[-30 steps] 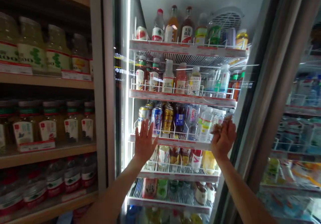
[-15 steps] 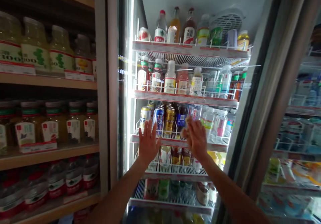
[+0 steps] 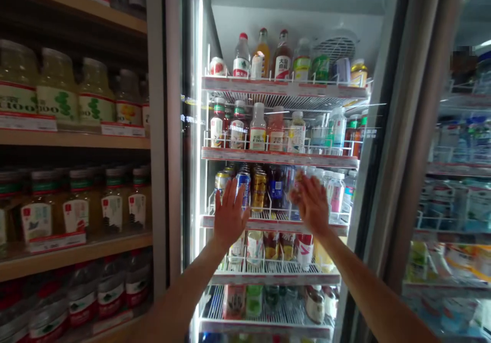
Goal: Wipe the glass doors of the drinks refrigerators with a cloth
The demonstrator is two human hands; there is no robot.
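Observation:
Both arms reach forward to the glass door of a lit drinks fridge. My left hand is flat with its fingers spread, apparently against the glass, in front of the cans on the middle shelf. Beyond its fingertips stands a blue can, with a gold can to the right. My right hand is bent, its fingers closed on a crumpled pale cloth at the glass, in front of the bottles right of the cans. Blur hides the cloth's exact shape and the fingertips.
Wooden shelves with rows of bottled drinks stand to the left, beyond a grey post. On the right, a metal door frame borders another fridge section with packaged goods. Inside the fridge, bottles fill the upper shelves.
My view has tilted up, so the shelves sit lower in the picture. My right hand has shifted right along the glass with the cloth. My left hand remains spread near the cans.

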